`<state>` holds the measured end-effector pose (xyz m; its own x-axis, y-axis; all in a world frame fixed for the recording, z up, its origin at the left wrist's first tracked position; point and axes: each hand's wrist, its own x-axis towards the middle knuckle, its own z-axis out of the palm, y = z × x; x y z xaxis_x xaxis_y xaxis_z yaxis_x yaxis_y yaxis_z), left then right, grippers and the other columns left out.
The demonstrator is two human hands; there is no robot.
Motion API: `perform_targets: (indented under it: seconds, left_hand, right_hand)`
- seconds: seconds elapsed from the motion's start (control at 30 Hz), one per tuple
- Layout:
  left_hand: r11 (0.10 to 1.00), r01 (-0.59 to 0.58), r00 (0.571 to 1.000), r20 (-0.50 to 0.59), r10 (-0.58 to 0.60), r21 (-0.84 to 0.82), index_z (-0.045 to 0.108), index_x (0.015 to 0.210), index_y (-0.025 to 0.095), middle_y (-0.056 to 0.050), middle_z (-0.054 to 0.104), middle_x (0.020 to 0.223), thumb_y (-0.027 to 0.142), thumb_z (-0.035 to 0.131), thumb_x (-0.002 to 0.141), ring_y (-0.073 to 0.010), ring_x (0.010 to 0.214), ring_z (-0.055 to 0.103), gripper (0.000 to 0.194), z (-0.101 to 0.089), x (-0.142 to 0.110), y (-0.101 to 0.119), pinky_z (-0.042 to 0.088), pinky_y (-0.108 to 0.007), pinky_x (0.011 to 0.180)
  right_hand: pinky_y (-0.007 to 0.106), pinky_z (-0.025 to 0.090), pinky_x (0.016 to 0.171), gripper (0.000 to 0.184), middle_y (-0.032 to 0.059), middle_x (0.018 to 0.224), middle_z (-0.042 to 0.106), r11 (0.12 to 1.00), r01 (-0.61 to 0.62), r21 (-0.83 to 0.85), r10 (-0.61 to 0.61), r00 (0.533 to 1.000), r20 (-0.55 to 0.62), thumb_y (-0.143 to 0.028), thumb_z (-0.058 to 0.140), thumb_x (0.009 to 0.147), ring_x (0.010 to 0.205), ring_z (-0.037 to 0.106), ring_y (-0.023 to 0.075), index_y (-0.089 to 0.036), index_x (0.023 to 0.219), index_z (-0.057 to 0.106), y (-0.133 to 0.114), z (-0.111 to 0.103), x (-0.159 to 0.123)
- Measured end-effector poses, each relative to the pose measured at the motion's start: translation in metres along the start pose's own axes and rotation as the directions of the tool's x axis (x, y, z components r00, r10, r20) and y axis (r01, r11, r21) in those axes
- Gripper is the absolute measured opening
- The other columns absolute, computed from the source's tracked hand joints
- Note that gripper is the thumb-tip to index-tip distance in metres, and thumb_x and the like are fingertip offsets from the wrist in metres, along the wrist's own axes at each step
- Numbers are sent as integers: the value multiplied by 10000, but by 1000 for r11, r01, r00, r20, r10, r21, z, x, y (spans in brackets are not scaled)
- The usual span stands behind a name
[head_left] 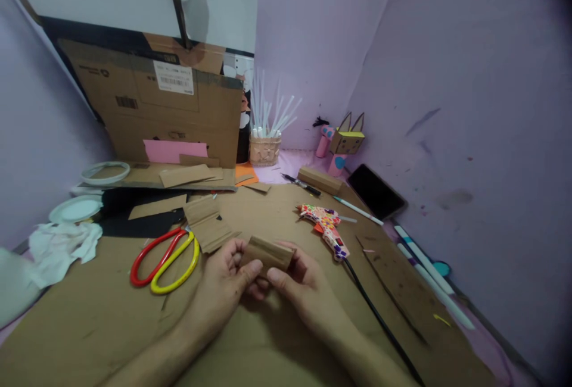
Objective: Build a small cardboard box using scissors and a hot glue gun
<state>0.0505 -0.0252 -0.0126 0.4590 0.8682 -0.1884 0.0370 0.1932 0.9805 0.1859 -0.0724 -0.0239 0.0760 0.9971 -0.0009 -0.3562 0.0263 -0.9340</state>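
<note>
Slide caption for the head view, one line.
Left hand and right hand hold a folded cardboard piece between red-and-yellow-handled scissors and a patterned glue gun.

Left of the smooth plastic glue gun (328, 220): a matt cardboard piece (267, 254), then glossy plastic scissors handles (170, 259); right, a glossy-screened phone (376, 192).
</note>
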Motion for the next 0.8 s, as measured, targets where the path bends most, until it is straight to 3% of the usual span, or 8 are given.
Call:
perform_targets:
  seconds: [0.1,0.2,0.33,0.43,0.53,0.6,0.7,0.8]
  left_hand:
    - [991,-32,997,77,22,133,444,940,170,52,543,535,508,540,779,-88,396,483,387,2,-4,-8,381,-174,371]
    - [965,-39,997,77,20,259,419,965,194,77,479,501,543,443,838,-79,404,432,372,0,-8,-12,320,-150,372]
    - [950,-49,999,-1,52,308,392,1004,220,72,467,537,566,344,869,-97,426,431,375,-1,-10,-18,308,-168,384]
    - [938,-48,989,-116,93,344,407,1028,212,30,509,639,578,345,856,-132,492,481,409,2,-13,-24,358,-210,423]
    - [931,-31,983,-158,95,364,426,1067,195,10,527,677,570,359,848,-138,492,464,440,5,-16,-22,360,-232,441]
    - [926,-69,989,-99,113,371,475,1012,184,21,514,633,532,394,846,-130,488,440,394,3,-15,-15,342,-225,450]
    - [908,-159,987,25,162,389,516,692,167,35,452,552,479,515,780,-111,507,403,325,-5,-10,1,299,-207,460]
    - [928,-126,990,108,93,352,531,586,145,24,466,530,441,589,696,-110,515,410,322,-12,-5,14,303,-207,473]
  right_hand:
    - [257,463,569,314,-25,731,582,999,11,-47,-9,1000,26,-407,581,802,578,550,124,-216,1019,458,8,3,-2]
    - [267,467,636,250,3,802,589,970,49,-236,-54,998,-15,-405,530,837,711,573,157,-218,984,453,15,0,-6]
    - [278,453,730,230,35,913,590,911,71,-407,-70,997,17,-373,489,872,851,559,179,-216,1038,461,18,-2,-11]
    - [283,442,733,213,34,901,582,893,71,-445,-53,997,51,-351,490,871,830,541,174,-209,1024,451,17,2,-11]
    - [264,426,664,180,5,799,551,896,66,-438,-74,997,0,-348,515,843,743,506,159,-208,939,456,15,5,-8]
    - [244,402,608,160,-19,727,511,904,74,-422,-101,994,-42,-338,538,814,686,473,145,-208,870,465,12,5,-6]
    - [223,355,538,155,-46,632,458,920,80,-384,-103,994,-40,-310,592,744,598,419,119,-196,738,487,4,5,-2]
    - [224,365,522,162,-36,603,519,951,17,-308,-51,993,-104,-280,665,640,561,444,112,-172,679,551,-6,5,-1]
